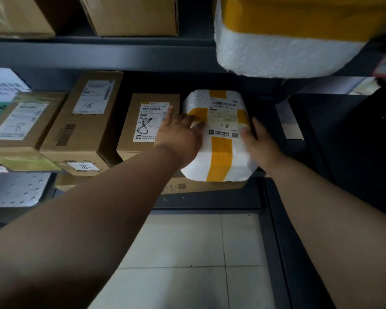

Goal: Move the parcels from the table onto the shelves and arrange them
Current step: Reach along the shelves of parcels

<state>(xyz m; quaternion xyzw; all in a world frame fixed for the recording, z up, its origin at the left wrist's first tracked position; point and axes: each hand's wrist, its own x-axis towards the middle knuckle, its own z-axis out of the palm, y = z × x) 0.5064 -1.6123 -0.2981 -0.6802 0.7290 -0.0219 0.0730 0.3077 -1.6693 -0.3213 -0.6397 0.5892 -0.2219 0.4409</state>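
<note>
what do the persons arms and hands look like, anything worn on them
Nothing worn shows. The left forearm and right forearm have no sleeve anywhere in view. The left hand and right hand have no gloves, and no watch, band or ring shows on the wrists or on the fingers in view. The light is dim, so small marks cannot be told.

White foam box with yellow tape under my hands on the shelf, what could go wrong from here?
The left hand lies over the narrow gap between the white foam box with yellow tape and the brown cardboard box marked 8; fingers might get pinched.
The bigger white foam box overhangs the grey shelf above; a bump could dislodge it.
</note>
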